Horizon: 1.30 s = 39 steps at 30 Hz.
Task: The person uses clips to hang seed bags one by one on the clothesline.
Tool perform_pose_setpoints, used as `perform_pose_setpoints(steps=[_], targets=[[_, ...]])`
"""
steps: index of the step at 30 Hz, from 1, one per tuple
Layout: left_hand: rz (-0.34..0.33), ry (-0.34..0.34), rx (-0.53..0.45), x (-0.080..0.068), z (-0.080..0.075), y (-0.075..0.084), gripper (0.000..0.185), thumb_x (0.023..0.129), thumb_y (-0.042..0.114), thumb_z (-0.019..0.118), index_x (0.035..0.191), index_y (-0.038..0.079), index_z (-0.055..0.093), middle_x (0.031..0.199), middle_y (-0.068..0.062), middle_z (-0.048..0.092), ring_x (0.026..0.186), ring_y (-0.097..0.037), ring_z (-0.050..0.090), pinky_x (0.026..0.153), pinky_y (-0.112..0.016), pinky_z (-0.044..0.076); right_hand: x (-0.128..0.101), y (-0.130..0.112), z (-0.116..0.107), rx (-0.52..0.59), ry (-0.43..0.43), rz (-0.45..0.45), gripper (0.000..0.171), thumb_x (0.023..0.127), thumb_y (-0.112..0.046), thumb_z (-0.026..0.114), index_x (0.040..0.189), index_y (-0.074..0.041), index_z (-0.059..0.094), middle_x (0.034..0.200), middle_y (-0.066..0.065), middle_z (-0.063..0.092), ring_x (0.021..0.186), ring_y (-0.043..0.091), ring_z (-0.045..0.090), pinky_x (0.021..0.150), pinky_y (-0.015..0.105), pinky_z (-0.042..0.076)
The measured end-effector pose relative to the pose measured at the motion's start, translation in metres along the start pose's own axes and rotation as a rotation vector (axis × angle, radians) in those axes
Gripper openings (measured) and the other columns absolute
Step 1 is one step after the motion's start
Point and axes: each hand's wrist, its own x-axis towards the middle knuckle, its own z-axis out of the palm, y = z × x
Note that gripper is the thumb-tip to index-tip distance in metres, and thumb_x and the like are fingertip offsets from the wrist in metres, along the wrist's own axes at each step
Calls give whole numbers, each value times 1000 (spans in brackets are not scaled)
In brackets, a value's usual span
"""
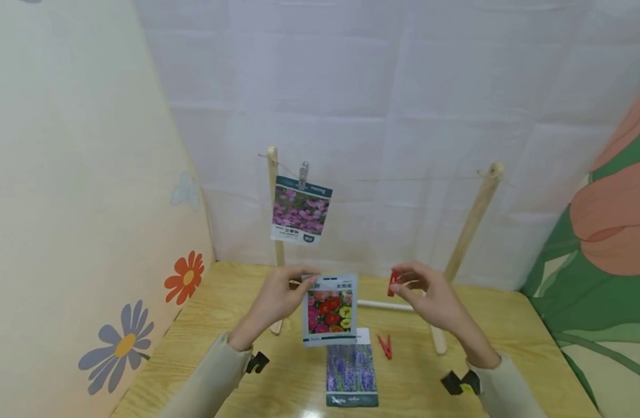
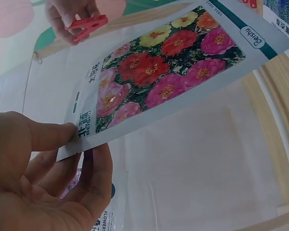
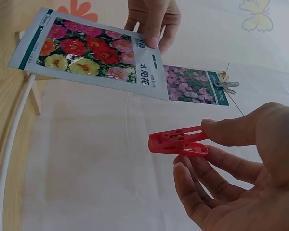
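My left hand (image 1: 284, 297) pinches the top left corner of a seed packet (image 1: 330, 310) printed with red, pink and yellow flowers. Thumb on the front and fingers behind show in the left wrist view. Off to the right, my right hand (image 1: 427, 293) holds a red clothespin (image 3: 178, 142) by its handles between thumb and fingers. Behind the hands, a pink-flower seed packet (image 1: 301, 210) hangs from a string (image 1: 419, 179) by a metal clip (image 1: 303, 174). A purple-flower packet (image 1: 351, 374) lies on the table, partly covered from view by the held one.
A second red clothespin (image 1: 385, 346) lies right of the purple packet. Two wooden posts, the left one (image 1: 280, 252) and the right one (image 1: 474, 220), carry the string. A white rod (image 1: 385, 305) runs low between them. Painted panels stand on both sides.
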Motion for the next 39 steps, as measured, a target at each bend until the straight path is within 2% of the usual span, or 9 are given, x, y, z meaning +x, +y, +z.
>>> perform_pose_setpoints(steps=[11,19,28,33,39], targets=[[62,23,-41,19,-2,2,17,104,14,72,118,7,79,111,-12,81,90,-20,79,81,-34,67,11,-14,-11,3,20,-17,30,103,-14,73,131,-5,69,111,8,76,107,24,72,94,33,62],[77,36,-5,32,-4,8,17,104,17,72,117,8,78,110,-9,82,89,-20,79,81,-36,67,21,-24,-24,9,30,-63,31,103,-11,72,133,-2,68,114,12,76,109,28,72,96,33,61],[141,42,7,48,-4,18,17,106,18,69,119,11,78,116,-10,80,90,-20,78,82,-37,66,33,-37,-45,-24,38,-90,33,105,-10,69,136,-1,66,118,15,74,111,30,70,94,19,57],[164,60,-10,56,-5,22,17,106,12,67,120,8,77,110,-14,80,85,-22,77,82,-41,67,41,-43,-54,-14,47,-108,33,105,-9,69,136,1,66,121,18,74,111,32,70,93,15,56],[153,48,-12,62,-5,28,19,107,11,64,122,6,76,114,-15,79,89,-23,77,85,-42,66,49,-51,-62,-7,53,-102,33,105,-10,69,137,0,67,122,18,74,112,31,70,93,17,56]])
